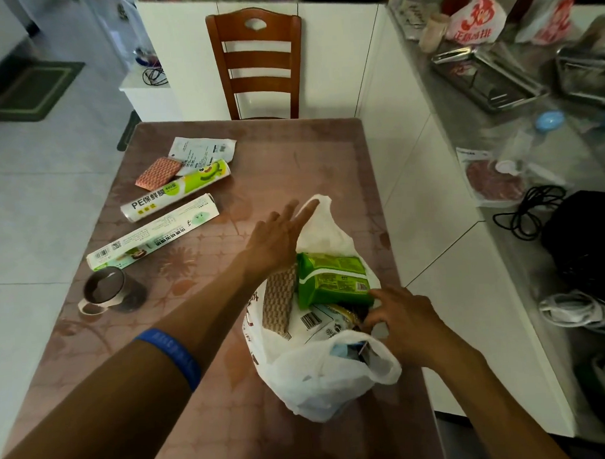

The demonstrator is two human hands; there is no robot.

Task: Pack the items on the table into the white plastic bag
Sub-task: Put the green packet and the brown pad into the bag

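As crinkly white plastic bag gapes, left hand grip splayed empty, right hand grip pinching glossy green packet.

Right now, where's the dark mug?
Head view: the dark mug with a pale handle stands near the table's left edge, just below the long white box.

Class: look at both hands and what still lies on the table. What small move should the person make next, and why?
Probably reach the open left hand on to the long box, the nearest item still outside. The white bag already holds the green packet, steadied by the right hand, while the roll lies farther away.
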